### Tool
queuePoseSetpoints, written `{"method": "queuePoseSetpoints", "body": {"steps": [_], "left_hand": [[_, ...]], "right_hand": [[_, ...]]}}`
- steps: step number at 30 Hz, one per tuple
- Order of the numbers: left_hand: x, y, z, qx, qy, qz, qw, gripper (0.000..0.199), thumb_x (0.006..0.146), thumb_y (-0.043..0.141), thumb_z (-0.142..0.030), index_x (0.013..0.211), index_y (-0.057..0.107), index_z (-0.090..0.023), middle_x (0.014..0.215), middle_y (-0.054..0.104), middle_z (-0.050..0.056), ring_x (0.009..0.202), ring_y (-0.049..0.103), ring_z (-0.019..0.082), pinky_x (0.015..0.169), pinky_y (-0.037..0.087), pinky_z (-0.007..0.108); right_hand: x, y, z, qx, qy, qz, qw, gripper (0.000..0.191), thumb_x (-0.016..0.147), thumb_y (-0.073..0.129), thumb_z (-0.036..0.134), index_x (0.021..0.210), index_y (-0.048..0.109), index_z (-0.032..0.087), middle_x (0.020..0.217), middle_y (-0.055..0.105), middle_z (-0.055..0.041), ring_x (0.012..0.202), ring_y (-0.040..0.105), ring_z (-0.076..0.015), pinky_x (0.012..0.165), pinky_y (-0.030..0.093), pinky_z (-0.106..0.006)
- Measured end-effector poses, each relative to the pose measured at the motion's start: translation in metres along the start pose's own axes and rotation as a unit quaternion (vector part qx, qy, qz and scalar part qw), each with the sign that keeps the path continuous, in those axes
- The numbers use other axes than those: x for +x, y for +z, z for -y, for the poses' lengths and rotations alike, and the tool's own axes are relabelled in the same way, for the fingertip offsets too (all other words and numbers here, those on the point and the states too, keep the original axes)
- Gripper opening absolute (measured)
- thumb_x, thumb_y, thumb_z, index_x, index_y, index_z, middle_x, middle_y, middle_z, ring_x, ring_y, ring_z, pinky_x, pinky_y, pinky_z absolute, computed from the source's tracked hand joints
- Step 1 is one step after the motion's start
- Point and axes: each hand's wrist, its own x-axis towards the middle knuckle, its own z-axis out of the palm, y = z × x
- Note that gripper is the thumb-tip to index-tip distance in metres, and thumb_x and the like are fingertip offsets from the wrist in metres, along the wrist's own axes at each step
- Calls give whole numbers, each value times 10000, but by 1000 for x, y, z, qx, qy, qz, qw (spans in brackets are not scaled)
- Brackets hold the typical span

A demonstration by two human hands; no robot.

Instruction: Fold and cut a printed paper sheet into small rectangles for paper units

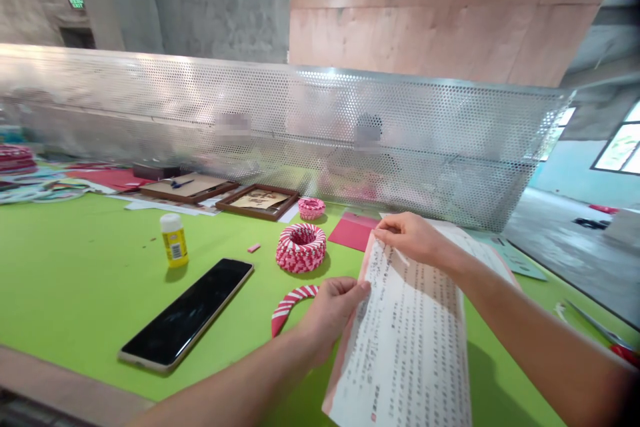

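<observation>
A large printed sheet of paper (pixel 415 340) with columns of characters and a pink border is held up over the green table. My left hand (pixel 333 310) pinches its left edge between thumb and fingers. Higher up, my right hand (pixel 413 237) grips the top left corner of the same sheet. Just left of my left hand lies a curved red-and-white striped paper piece (pixel 290 303), partly hidden by that hand. Beyond it sits a woven pink-and-white paper ring (pixel 301 250), with a smaller pink woven ring (pixel 311 208) behind. Red paper (pixel 353 230) lies close to my right hand.
A black phone (pixel 187 313) and a yellow glue stick (pixel 174 240) stand left on the green table (pixel 90 280). Wooden frames (pixel 257 201) lie at the back, before a perforated metal screen (pixel 260 127). Scissors (pixel 597 327) rest at the right edge.
</observation>
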Motion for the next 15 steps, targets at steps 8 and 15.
{"method": "queuePoseSetpoints", "body": {"steps": [8,15], "left_hand": [[5,-4,-2,-39,45,-30,998,236,655,644,-355,637,629,-120,579,634,35,540,557,133,553,406,238],[7,-10,-15,-50,128,-20,990,238,715,587,-359,705,619,-123,632,638,50,570,569,145,594,420,263]], "right_hand": [[0,-21,-6,77,71,-105,989,659,698,538,456,1268,315,210,1139,506,-117,1013,483,-251,839,379,-394],[-51,2,-17,374,182,-72,907,766,736,447,537,1329,44,267,1349,283,-118,1125,412,-264,809,440,-417]]}}
